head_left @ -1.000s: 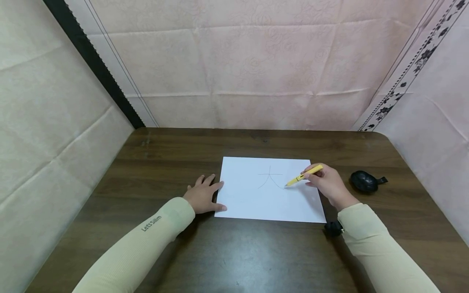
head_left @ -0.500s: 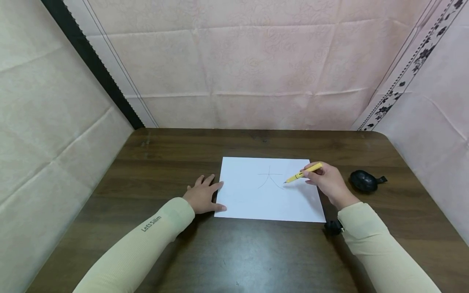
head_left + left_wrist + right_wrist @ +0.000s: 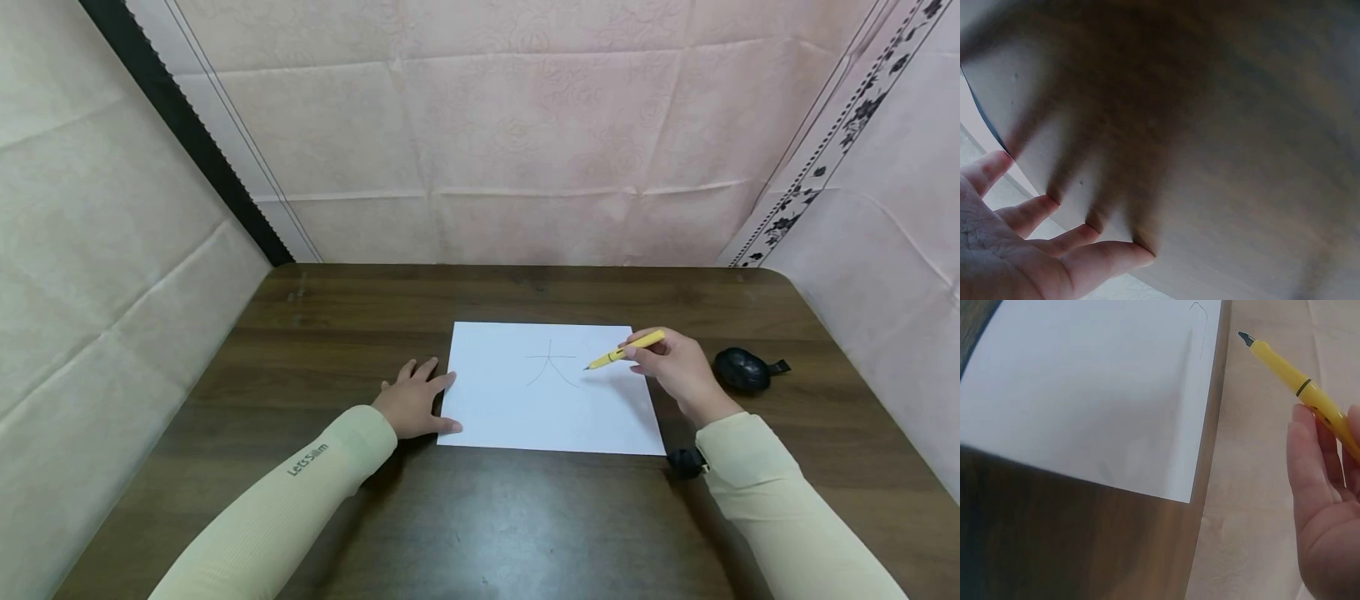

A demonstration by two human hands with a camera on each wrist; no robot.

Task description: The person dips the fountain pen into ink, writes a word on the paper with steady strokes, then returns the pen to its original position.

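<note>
My right hand (image 3: pixel 678 371) grips a yellow pen (image 3: pixel 628 348) between thumb and fingers, its dark tip aimed left and down over the right half of a white sheet of paper (image 3: pixel 495 417). In the right wrist view the pen (image 3: pixel 1300 384) shows a dark tapered tip and a black ring round its barrel. Thin line strokes (image 3: pixel 551 357) mark the sheet: one upright, one crossing it, two curving down and outward. My left hand (image 3: pixel 412 404) rests with spread fingers at the sheet's left edge, thumb and a finger on the paper. The left wrist view shows these fingertips (image 3: pixel 1141 250) against the table.
A glossy black rounded object (image 3: pixel 742 370) with a short tab lies right of my right hand. The brown wooden table (image 3: pixel 480 508) bears everything. Pale cloth (image 3: pixel 487 150) hangs behind it and at both sides. A small black device (image 3: pixel 685 463) sits under the right wrist.
The right hand and pen have shifted slightly up and right, with the tip leaving the lower end of the right curved stroke. The left hand and paper keep their places.
</note>
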